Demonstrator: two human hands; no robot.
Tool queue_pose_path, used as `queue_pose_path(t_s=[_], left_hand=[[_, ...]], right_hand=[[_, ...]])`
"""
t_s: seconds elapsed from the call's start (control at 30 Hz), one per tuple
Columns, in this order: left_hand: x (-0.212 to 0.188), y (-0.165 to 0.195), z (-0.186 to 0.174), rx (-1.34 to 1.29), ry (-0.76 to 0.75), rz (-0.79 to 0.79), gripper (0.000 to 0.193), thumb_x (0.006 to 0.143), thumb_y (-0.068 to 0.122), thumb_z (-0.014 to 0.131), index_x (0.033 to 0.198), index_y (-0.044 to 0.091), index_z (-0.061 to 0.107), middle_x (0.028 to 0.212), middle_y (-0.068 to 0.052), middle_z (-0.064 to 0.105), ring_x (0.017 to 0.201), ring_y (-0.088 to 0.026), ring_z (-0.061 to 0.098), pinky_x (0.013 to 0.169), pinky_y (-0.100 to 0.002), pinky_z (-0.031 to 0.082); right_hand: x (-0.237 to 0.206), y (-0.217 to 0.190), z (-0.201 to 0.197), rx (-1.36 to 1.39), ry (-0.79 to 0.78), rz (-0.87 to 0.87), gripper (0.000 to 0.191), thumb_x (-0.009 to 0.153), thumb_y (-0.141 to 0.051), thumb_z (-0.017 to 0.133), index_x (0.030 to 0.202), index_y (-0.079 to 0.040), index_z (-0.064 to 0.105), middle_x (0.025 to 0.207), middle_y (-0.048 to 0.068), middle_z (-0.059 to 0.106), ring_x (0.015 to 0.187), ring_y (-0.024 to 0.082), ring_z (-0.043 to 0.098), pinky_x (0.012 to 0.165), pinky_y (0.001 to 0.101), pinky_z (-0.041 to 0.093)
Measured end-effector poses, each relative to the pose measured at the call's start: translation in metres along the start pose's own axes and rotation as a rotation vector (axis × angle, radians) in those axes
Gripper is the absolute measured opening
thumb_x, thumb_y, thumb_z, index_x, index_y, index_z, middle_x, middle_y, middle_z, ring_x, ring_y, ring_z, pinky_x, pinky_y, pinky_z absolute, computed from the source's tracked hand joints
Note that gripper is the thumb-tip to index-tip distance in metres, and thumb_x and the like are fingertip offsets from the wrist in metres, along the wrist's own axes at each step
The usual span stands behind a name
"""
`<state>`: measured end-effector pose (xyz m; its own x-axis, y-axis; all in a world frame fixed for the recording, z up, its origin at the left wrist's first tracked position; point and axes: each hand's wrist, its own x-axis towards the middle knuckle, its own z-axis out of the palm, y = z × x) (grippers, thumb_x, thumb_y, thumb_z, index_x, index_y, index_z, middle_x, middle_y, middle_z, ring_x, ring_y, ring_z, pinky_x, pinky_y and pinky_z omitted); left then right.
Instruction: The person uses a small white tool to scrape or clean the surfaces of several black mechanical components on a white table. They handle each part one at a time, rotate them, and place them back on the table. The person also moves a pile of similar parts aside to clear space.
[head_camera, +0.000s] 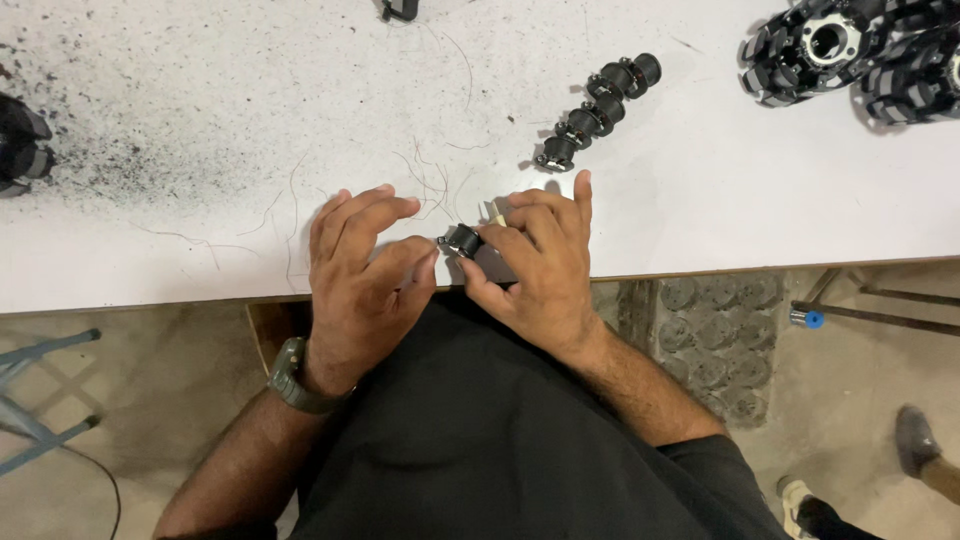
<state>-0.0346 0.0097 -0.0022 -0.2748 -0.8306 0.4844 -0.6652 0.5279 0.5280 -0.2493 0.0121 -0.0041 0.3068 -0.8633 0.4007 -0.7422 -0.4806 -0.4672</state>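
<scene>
Glossy black plastic roller (461, 240) over matt white, soot-speckled tabletop (200, 120).
</scene>
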Motion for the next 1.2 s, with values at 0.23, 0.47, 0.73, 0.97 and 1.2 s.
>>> queue_pose_path(t_s=[0.23, 0.47, 0.73, 0.97, 1.2], left_hand=[[0.005, 0.005, -0.005, 0.055, -0.068, 0.250, 0.025, 0.085, 0.008, 0.083, 0.104, 0.010, 0.067, 0.131, -0.007, 0.057, 0.129, -0.028, 0.056, 0.106, -0.046, 0.048], [0.017, 0.013, -0.012, -0.081, -0.178, 0.069, 0.021, 0.083, 0.006, 0.082, 0.098, 0.008, 0.067, 0.109, -0.005, 0.065, 0.094, -0.021, 0.065, 0.079, -0.038, 0.053], [0.022, 0.013, -0.018, -0.314, -0.258, -0.223, 0.012, 0.086, 0.002, 0.076, 0.090, 0.007, 0.066, 0.082, -0.003, 0.066, 0.065, -0.016, 0.066, 0.056, -0.030, 0.053], [0.011, 0.008, -0.004, -0.280, -0.179, -0.189, 0.017, 0.083, 0.002, 0.075, 0.082, 0.005, 0.058, 0.073, -0.006, 0.059, 0.061, -0.020, 0.059, 0.055, -0.035, 0.047], [0.000, 0.000, 0.003, -0.284, -0.100, -0.149, 0.019, 0.081, 0.001, 0.074, 0.084, 0.004, 0.055, 0.076, -0.009, 0.058, 0.067, -0.026, 0.059, 0.061, -0.040, 0.048]], right_hand=[[0.001, 0.002, -0.006, 0.041, -0.045, -0.032, 0.034, 0.081, -0.022, 0.087, 0.109, -0.007, 0.073, 0.105, 0.008, 0.059, 0.122, 0.031, 0.055, 0.129, 0.0629, 0.015], [0.002, 0.000, -0.014, 0.019, -0.117, -0.129, 0.035, 0.081, -0.022, 0.088, 0.108, -0.007, 0.071, 0.105, 0.009, 0.057, 0.123, 0.031, 0.053, 0.127, 0.0645, 0.013], [0.004, 0.002, -0.017, 0.044, -0.112, -0.082, 0.035, 0.080, -0.021, 0.088, 0.108, -0.009, 0.071, 0.104, 0.008, 0.057, 0.123, 0.031, 0.053, 0.128, 0.0636, 0.012], [-0.005, 0.000, -0.007, 0.084, 0.021, -0.114, 0.033, 0.083, -0.012, 0.084, 0.114, -0.008, 0.072, 0.100, 0.009, 0.056, 0.117, 0.032, 0.059, 0.128, 0.0608, 0.017], [-0.026, -0.011, 0.025, 0.245, 0.047, -0.127, 0.039, 0.085, 0.006, 0.077, 0.117, -0.005, 0.059, 0.106, 0.010, 0.063, 0.113, 0.029, 0.065, 0.129, 0.0599, 0.024]])
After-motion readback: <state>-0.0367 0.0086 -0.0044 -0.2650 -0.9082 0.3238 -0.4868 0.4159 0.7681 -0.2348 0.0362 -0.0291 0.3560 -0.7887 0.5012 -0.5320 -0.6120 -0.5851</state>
